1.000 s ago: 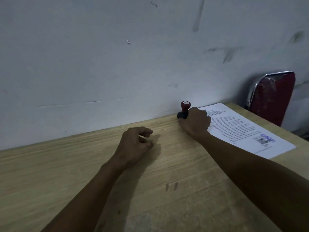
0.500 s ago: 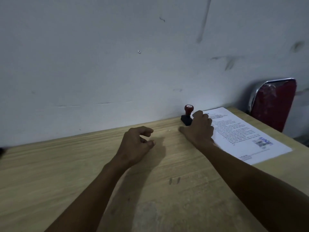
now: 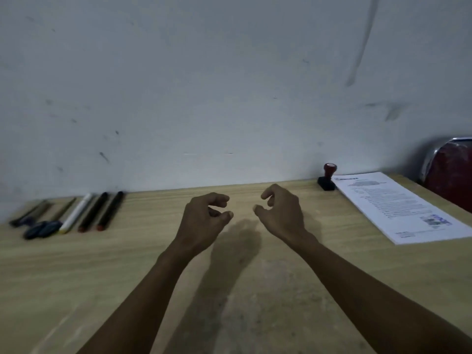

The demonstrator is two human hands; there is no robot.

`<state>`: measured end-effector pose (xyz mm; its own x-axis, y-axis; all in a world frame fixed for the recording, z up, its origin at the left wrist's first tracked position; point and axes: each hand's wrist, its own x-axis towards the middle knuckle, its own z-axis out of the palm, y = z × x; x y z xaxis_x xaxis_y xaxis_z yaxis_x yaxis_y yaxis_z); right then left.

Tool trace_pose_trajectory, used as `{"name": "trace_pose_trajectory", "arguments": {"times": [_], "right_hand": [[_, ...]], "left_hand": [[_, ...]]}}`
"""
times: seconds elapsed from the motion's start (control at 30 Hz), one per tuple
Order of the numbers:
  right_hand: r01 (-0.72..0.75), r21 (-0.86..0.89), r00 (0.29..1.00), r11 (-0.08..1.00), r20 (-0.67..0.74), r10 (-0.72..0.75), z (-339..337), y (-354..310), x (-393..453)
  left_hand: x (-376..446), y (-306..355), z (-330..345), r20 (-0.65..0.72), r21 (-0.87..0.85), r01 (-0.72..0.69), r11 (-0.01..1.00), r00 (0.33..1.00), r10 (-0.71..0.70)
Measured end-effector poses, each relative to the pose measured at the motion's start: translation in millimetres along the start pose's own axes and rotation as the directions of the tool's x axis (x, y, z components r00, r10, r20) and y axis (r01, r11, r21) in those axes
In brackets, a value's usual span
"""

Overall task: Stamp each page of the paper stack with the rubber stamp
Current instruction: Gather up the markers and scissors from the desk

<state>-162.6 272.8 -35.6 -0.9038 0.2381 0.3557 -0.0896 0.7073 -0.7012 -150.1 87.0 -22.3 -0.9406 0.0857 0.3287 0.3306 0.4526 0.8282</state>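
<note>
The rubber stamp (image 3: 327,177) stands upright by the wall (image 3: 229,85), untouched, well to the right of the right hand (image 3: 279,213) and farther from the person than that hand; the right hand hangs above the tabletop (image 3: 255,290) with its fingers loosely curled and grasps nothing; the left hand (image 3: 204,221) hangs just left of it, also loosely curled and grasping nothing, so it is farther still from the stamp; the two hands face one another with a small gap between thumb tips; the paper stack (image 3: 403,208) lies flat just to the right of the stamp, its near-left corner almost touching the stamp's black base; the tabletop is pale wood grain, worn and scuffed toward the person, and it meets a plain whitish wall marked with dark smudges; far to the left of the stamp, along the wall side, a row of pens and markers (image 3: 74,213) lies side by side; to the right of the stamp, beyond the paper, a dark red chair back (image 3: 452,169) with a shiny metal rim shows past the table edge; the stamp's red knob points straight up, its long axis vertical; the paper stack's long axis runs from the stamp diagonally toward the person and to the right, with a blue mark near its lower end.
</note>
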Motion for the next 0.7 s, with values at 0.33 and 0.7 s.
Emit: {"name": "trace_pose_trajectory", "arguments": {"times": [0.33, 0.7], "right_hand": [[0.121, 0.098, 0.946, 0.988, 0.291, -0.144, 68, -92, -57], [0.132, 0.037, 0.886, 0.991, 0.443, -0.135, 163, -168, -58]], "left_hand": [[-59, -46, -115, -0.213, 0.083, 0.111, 0.990, 0.973, -0.092], [-49, -105, -205, -0.427, 0.312, 0.254, 0.915, 0.898, -0.104]]}}
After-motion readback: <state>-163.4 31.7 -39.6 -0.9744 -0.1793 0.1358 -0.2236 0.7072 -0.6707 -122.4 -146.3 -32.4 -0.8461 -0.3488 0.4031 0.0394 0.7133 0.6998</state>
